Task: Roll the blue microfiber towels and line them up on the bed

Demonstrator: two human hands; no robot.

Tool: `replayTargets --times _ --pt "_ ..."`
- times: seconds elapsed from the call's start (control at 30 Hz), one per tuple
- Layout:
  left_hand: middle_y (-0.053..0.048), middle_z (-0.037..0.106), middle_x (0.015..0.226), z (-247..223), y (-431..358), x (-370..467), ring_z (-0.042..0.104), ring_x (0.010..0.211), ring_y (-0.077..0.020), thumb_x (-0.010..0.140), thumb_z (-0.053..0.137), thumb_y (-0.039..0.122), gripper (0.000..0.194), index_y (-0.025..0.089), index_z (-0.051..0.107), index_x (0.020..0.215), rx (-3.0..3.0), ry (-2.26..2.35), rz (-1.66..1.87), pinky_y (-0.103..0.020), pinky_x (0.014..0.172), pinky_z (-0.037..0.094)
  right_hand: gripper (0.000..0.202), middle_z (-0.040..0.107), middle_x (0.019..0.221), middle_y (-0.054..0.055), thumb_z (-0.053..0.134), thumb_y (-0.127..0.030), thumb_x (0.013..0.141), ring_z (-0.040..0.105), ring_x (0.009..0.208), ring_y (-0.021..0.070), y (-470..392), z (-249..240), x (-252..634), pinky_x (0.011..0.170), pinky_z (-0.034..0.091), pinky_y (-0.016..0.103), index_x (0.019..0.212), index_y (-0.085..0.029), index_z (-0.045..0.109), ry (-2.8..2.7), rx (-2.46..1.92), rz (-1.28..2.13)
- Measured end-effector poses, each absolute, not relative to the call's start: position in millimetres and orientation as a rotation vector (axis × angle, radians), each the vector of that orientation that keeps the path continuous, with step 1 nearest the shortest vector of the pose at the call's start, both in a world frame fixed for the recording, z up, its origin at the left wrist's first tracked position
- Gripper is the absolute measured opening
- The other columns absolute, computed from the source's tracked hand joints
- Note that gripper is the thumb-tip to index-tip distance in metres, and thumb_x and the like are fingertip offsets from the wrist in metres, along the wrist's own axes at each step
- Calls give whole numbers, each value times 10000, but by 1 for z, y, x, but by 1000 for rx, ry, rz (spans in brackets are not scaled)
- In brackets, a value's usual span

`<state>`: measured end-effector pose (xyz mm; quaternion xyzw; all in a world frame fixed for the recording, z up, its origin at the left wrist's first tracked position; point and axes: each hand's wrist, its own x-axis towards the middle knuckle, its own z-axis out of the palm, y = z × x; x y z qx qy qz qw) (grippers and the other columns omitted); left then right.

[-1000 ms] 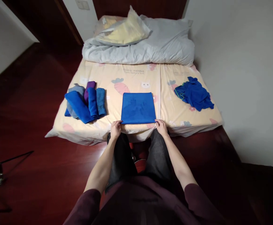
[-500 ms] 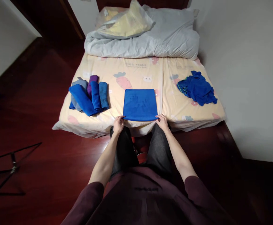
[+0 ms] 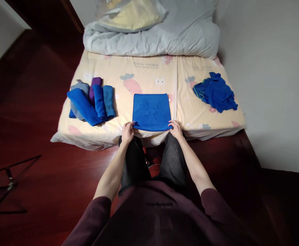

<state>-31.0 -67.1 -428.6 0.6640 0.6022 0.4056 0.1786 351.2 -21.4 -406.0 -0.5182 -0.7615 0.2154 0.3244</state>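
A folded blue cloth (image 3: 151, 111) lies flat near the front edge of the bed, roughly rectangular. My left hand (image 3: 128, 131) pinches its near left corner, fingers closed on the fabric. At the near right corner, my right hand (image 3: 175, 129) is closed on the cloth in the same way. The near edge between the hands looks slightly rolled or thickened. To the left lie several rolled cloths, among them a bright blue roll (image 3: 85, 106), a purple one (image 3: 95, 89) and a grey one (image 3: 80, 89). A crumpled blue cloth pile (image 3: 217, 93) with a green edge rests on the right.
The bed (image 3: 129, 66) has a carrot-patterned sheet. A grey-white quilt (image 3: 149, 44) and a yellow pillow (image 3: 136, 15) lie at its far end. A black metal stand (image 3: 10, 186) is on the dark red floor at left; a wall (image 3: 272, 85) runs along the right.
The view has shifted, bringing the bed slightly nearer. Both hands have moved a little up along the cloth's sides, still gripping its near corners, and the near edge looks more rolled.
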Motion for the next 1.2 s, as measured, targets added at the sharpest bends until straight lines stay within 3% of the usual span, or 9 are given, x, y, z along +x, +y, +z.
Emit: replayTargets --times 0.13,0.3,0.43,0.53,0.8,0.93,1.07,1.2 --pt "-139 718 1263 -433 -66 -32 634 1292 -286 898 459 110 368 213 668 1182 1834 1699 1123 -515 1172 497 433 781 1255 60 477 54 710 636 1376 239 -24 -402 349 1249 467 471 921 -220 739 -2036 -1286 638" --pt "-159 715 1186 -436 -69 -32 694 1110 -295 966 452 217 275 206 630 1175 1637 1801 1101 -524 1044 566 428 803 1164 40 485 -12 788 744 1158 234 -28 -402 347 1114 569 427 1043 -242 739 -1952 -1420 690" --pt "-169 695 1175 -435 -71 -31 690 1105 -301 1015 464 318 250 209 619 1178 1610 1851 1114 -527 1047 560 281 806 1087 71 577 -208 904 766 986 262 -26 -409 348 976 622 422 1124 -233 750 -1808 -1505 731" --pt "-162 688 1130 -435 -70 -31 682 1100 -311 1025 493 376 247 217 622 1163 1607 1866 1103 -538 1054 549 294 806 968 95 667 -374 903 768 862 260 -19 -418 351 872 647 407 1106 -179 753 -1635 -1514 874" --pt "-143 665 1057 -439 -67 -32 661 1012 -302 1036 502 480 299 225 632 1119 1643 1904 1076 -497 994 548 369 796 903 105 698 -524 918 779 880 269 -11 -430 356 885 639 404 1038 -180 752 -1563 -1468 921" --pt "-104 641 925 -438 -64 -35 641 930 -294 984 607 574 359 226 665 1049 1715 1879 991 -452 918 550 382 788 883 95 683 -559 932 766 872 269 -12 -426 355 859 638 386 992 -187 748 -1583 -1484 908" --pt "-87 608 877 -438 -64 -36 632 878 -277 979 616 533 327 215 684 1010 1755 1847 960 -428 890 548 379 777 864 84 666 -575 937 750 849 258 -11 -425 355 829 630 368 935 -201 726 -1593 -1489 922" --pt "-114 673 988 -438 -68 -34 665 933 -269 994 581 428 268 202 678 1101 1773 1787 1004 -414 922 548 391 733 791 63 639 -596 942 724 782 245 -11 -424 355 787 607 348 903 -211 700 -1610 -1498 897"
